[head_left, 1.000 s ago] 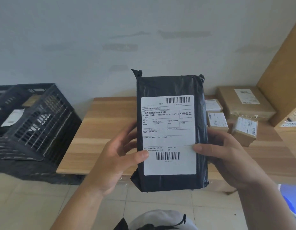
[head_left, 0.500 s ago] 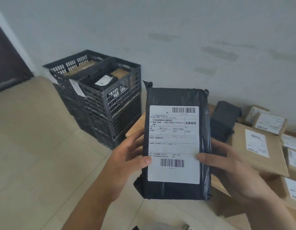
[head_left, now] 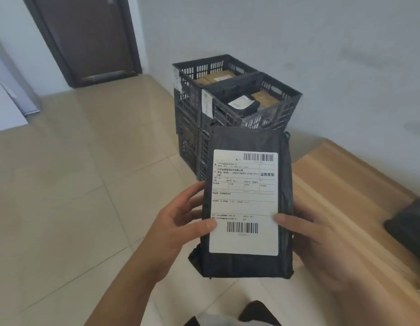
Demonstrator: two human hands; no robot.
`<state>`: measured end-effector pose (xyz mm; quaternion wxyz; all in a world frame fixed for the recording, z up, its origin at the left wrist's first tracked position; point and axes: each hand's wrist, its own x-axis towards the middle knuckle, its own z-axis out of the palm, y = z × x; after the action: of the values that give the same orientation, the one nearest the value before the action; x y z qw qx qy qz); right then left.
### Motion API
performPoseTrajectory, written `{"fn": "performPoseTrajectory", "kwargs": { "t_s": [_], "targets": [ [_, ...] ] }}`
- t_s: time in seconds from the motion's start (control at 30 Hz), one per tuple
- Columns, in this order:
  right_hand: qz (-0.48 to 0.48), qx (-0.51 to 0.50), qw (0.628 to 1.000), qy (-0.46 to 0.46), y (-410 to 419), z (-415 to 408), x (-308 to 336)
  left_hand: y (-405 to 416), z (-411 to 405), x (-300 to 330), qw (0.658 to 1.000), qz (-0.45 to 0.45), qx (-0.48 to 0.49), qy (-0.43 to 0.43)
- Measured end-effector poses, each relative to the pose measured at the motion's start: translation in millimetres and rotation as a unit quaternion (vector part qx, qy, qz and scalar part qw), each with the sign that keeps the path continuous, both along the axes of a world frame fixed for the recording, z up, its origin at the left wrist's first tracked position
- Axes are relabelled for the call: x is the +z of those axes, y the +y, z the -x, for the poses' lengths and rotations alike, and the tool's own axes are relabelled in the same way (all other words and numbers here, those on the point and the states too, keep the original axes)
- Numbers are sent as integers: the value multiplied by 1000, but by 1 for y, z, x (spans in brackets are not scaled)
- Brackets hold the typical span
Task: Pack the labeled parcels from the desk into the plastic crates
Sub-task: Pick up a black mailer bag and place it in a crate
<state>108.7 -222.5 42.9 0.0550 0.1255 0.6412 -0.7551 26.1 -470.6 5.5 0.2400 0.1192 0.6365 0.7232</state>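
Black plastic parcel (head_left: 248, 203) held upright in mid-air between both hands, over the tiled floor (head_left: 63, 196) at the near-left edge of the wooden desk (head_left: 345, 196), label side facing the camera. Left hand (head_left: 180, 222) at the parcel's left edge, thumb pressed on the lower left corner of the label, fingers curled round behind the pack. Right hand (head_left: 315, 241) at the right edge, thumb tip on the label's lower right side, remaining fingers wrapped behind, mostly hidden. Both hands clamped on the parcel. White shipping label (head_left: 244, 203) covers most of the front: barcode at top right, second barcode near the bottom, Chinese print in rows, bold "业务类型" at right, digits reading roughly "13800138000 0755-2714"; smaller lines too blurred to read. Beyond the parcel, dark plastic crates (head_left: 230, 97) stacked against the wall (head_left: 322, 43), two on top side by side. The nearer top crate holds a black parcel with a white label and a brown box; the farther one holds brown boxes. White tags on the crate fronts, unreadable. Another black parcel (head_left: 409, 227) lies on the desk at the right edge. Brown door (head_left: 86, 38) top left.
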Motion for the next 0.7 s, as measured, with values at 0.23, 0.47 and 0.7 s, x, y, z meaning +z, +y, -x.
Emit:
{"fn": "performPoseTrajectory", "kwargs": {
  "t_s": [0.23,0.47,0.7],
  "targets": [
    [-12,28,997,-67,-25,93,-23,-29,58,-28,997,-12,52,-56],
    [30,43,995,-80,-49,245,-47,-58,195,-31,993,21,78,-80],
    [81,83,990,-85,-76,388,-65,-90,325,-20,988,42,113,-100]
  ]
}}
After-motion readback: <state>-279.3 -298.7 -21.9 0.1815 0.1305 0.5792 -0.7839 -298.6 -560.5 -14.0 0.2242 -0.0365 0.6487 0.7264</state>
